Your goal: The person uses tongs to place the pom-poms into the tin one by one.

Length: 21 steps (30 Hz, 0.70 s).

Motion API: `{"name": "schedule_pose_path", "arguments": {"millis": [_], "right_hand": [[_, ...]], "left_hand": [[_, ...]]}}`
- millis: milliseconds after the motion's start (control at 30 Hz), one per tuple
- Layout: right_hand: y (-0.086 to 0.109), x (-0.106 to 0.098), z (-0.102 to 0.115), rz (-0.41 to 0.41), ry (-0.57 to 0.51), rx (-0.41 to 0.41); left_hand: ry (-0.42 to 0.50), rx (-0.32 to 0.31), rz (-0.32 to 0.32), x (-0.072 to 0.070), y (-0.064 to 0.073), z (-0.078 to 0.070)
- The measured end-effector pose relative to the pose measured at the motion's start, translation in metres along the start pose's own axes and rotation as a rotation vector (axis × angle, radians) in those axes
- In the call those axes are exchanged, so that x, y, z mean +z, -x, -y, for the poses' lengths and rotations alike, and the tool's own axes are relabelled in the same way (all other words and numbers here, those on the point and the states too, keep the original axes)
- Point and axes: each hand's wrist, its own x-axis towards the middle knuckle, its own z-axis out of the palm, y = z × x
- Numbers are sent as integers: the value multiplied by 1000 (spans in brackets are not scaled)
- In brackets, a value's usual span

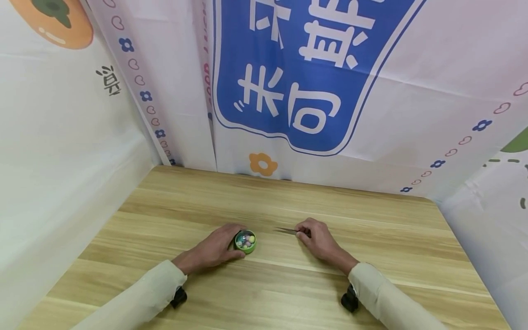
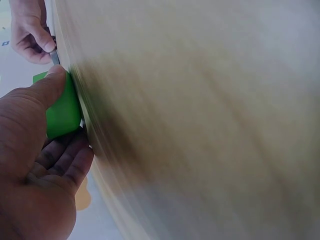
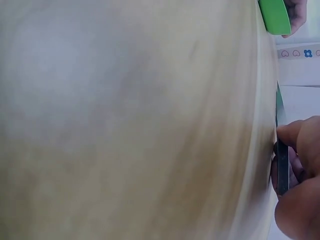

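Note:
A small round green container (image 1: 246, 248) stands on the table, with several pastel balls (image 1: 247, 239) showing inside it from above. My left hand (image 1: 212, 247) holds it from the left, thumb on the near side and fingers round the far side. The left wrist view shows its plain green wall (image 2: 65, 112) between thumb and fingers. To the right, my right hand (image 1: 319, 238) pinches a pair of dark tweezers (image 1: 288, 230) low over the table. Their thin tips point left at the container, a short gap away from it.
The wooden table (image 1: 264, 298) runs back to a white printed cloth (image 1: 185, 114) with a blue sign and flowers. More cloth hangs at the left and right sides. A black wrist device (image 1: 349, 300) shows under the right sleeve, another (image 1: 179, 298) under the left.

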Motion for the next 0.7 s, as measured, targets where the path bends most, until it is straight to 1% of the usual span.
{"name": "schedule_pose_path", "arguments": {"millis": [367, 700], "right_hand": [[-1, 0, -2, 21, -4, -20], [-1, 0, -2, 28, -1, -18]], "left_hand": [[-3, -9, 1, 1, -1, 0], [-7, -2, 6, 0, -1, 1]]}}
